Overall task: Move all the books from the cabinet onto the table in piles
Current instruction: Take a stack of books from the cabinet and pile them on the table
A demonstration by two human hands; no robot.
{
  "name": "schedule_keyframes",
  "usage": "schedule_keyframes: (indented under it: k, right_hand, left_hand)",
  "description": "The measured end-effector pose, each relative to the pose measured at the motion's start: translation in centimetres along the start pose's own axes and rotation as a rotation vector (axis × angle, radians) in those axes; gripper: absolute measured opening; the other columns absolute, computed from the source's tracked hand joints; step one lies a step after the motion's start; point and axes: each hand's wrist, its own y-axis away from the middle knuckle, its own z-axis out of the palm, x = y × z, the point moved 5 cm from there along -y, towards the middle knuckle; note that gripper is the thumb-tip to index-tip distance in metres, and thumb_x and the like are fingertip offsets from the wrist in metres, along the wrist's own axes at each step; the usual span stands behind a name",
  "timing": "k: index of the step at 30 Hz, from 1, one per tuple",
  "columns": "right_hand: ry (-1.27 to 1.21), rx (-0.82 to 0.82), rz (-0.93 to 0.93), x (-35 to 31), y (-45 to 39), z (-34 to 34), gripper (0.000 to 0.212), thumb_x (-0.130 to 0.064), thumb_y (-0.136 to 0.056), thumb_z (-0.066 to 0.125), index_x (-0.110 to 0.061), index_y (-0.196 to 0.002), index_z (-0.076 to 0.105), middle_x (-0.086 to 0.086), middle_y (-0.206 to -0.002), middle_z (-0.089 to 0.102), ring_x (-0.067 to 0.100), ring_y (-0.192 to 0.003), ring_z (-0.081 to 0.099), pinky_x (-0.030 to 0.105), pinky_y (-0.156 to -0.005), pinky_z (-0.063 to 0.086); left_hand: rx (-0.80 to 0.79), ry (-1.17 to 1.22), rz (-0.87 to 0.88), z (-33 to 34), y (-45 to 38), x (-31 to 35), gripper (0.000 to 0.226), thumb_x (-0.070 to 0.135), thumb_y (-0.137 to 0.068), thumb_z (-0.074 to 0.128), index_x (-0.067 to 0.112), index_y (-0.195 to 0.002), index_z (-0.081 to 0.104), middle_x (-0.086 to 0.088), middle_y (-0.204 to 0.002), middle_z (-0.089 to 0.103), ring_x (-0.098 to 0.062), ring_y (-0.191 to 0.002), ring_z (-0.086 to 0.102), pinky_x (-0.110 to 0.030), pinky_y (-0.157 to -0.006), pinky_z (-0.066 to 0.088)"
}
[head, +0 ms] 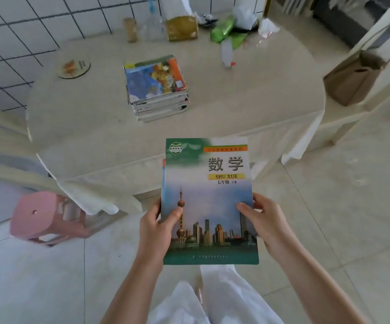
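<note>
Gripping a maths book (209, 202) by its lower side edges, the left hand (156, 226) and right hand (262, 220) each pinch it, thumbs on the cover. Its long axis points away towards the table (247, 94), where a pile of books (157, 88) lies. Pale floor tiles (341, 195) surround a pink stool (42, 217).

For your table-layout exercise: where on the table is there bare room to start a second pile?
Bare table lies right of the book pile, also between pile and near edge, and between pile and coaster. The far edge is crowded with bottles and bags.
</note>
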Motion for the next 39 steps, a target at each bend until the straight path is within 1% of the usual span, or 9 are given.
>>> schedule_keyframes:
  k: [5, 11, 16, 23, 27, 29, 32, 35, 39]
  right_hand:
    - [0.04, -0.054, -0.05, -5.6, -7.7, -1.2, 0.022, -0.014, -0.091, 0.062, -0.022, -0.112, 0.063, -0.001, -0.1, 0.066, 0.036, -0.091, 0.068, 0.049, -0.072, 0.056]
    - [0.104, -0.143, -0.138, -12.5, -14.4, -1.3, 0.03, -0.009, -0.09, 0.062, -0.017, -0.119, 0.062, -0.005, -0.103, 0.067, 0.02, -0.093, 0.068, 0.044, -0.082, 0.056]
    - [0.18, -0.197, -0.232, -16.2, -17.9, 0.9, 0.038, -0.013, -0.087, 0.067, -0.017, -0.124, 0.059, -0.008, -0.105, 0.066, 0.019, -0.092, 0.069, 0.048, -0.084, 0.057]
    - [0.191, -0.276, -0.366, -20.2, -22.7, 6.0, 0.035, -0.016, -0.084, 0.071, -0.027, -0.112, 0.052, -0.007, -0.109, 0.065, 0.018, -0.102, 0.063, 0.048, -0.086, 0.056]
    - [0.258, -0.255, -0.489, -21.6, -24.0, 8.2, 0.039, -0.014, -0.084, 0.071, -0.026, -0.114, 0.048, -0.006, -0.11, 0.064, 0.016, -0.103, 0.061, 0.035, -0.085, 0.053]
    - [0.267, -0.261, -0.534, -21.9, -24.6, 9.2, 0.04, -0.008, -0.084, 0.071, -0.024, -0.113, 0.048, -0.009, -0.108, 0.063, 0.012, -0.101, 0.061, 0.019, -0.078, 0.05]
    - [0.244, -0.284, -0.595, -21.8, -25.6, 10.4, 0.044, 0.006, -0.082, 0.069, -0.02, -0.112, 0.049, -0.003, -0.11, 0.064, 0.002, -0.098, 0.062, 0.006, -0.072, 0.047]
    - [0.189, -0.297, -0.59, -20.8, -27.1, 11.3, 0.045, 0.016, -0.08, 0.066, -0.019, -0.105, 0.053, 0.006, -0.103, 0.064, -0.009, -0.093, 0.062, 0.008, -0.073, 0.05]
    - [0.217, -0.324, -0.565, -18.6, -29.4, 11.7, 0.031, 0.005, -0.08, 0.072, -0.008, -0.107, 0.062, 0.005, -0.11, 0.063, 0.015, -0.101, 0.066, 0.036, -0.089, 0.057]
  left_hand:
    - [0.023, 0.089, 0.033, 3.4, -5.5, 4.5, 0.023, 0.007, -0.088, 0.066, 0.023, -0.105, 0.067, 0.012, -0.087, 0.075, -0.005, -0.076, 0.072, -0.016, -0.057, 0.054]
    - [0.075, 0.206, 0.03, 5.6, -11.0, 8.7, 0.034, 0.006, -0.085, 0.069, 0.016, -0.117, 0.062, 0.008, -0.095, 0.074, -0.016, -0.081, 0.074, -0.031, -0.059, 0.059]
    - [0.162, 0.193, 0.068, 4.3, -14.4, 10.2, 0.034, 0.002, -0.085, 0.069, 0.024, -0.11, 0.061, -0.003, -0.102, 0.072, -0.023, -0.088, 0.071, -0.032, -0.062, 0.06]
    - [0.208, 0.161, 0.115, 0.2, -21.0, 11.8, 0.039, -0.006, -0.082, 0.069, 0.01, -0.116, 0.058, -0.005, -0.104, 0.07, -0.025, -0.09, 0.07, -0.029, -0.064, 0.059]
    - [0.206, 0.153, 0.151, -1.5, -24.1, 12.3, 0.039, -0.011, -0.078, 0.07, 0.014, -0.106, 0.057, -0.004, -0.099, 0.069, -0.026, -0.089, 0.069, -0.035, -0.07, 0.059]
    - [0.208, 0.118, 0.182, -2.3, -25.3, 12.4, 0.04, -0.011, -0.076, 0.071, 0.017, -0.1, 0.055, -0.002, -0.096, 0.07, -0.023, -0.088, 0.07, -0.036, -0.071, 0.06]
    - [0.191, 0.041, 0.225, -3.1, -26.7, 11.8, 0.044, -0.001, -0.072, 0.075, 0.02, -0.104, 0.053, 0.005, -0.095, 0.072, -0.014, -0.09, 0.071, -0.033, -0.073, 0.06]
    - [0.185, -0.039, 0.248, -3.5, -28.0, 10.9, 0.046, -0.003, -0.074, 0.077, 0.01, -0.112, 0.055, 0.011, -0.097, 0.073, -0.007, -0.093, 0.071, -0.027, -0.079, 0.058]
    - [0.198, -0.09, 0.255, -3.3, -28.8, 10.1, 0.032, -0.005, -0.076, 0.075, 0.007, -0.1, 0.059, 0.016, -0.086, 0.073, -0.002, -0.087, 0.071, -0.019, -0.08, 0.055]
